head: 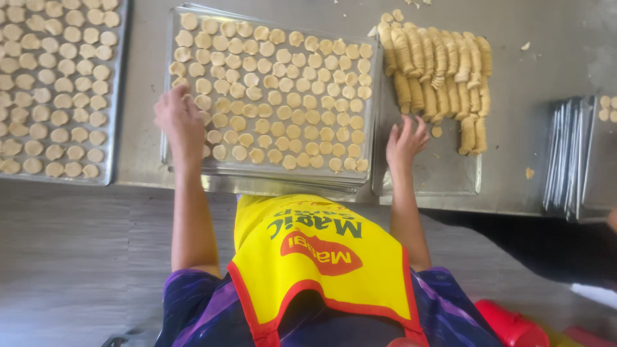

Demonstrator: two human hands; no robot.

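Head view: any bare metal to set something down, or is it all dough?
Bare patches: the near part of the right tray below the dough rolls, by the right hand, and the table strip between both full trays. The middle tray is packed.

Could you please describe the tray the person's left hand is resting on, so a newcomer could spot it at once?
On the steel table, look to the middle tray, between another filled tray and the stacked dough rolls. The left hand rests on its near-left corner. Unlike its neighbours, it tops a stack of trays.
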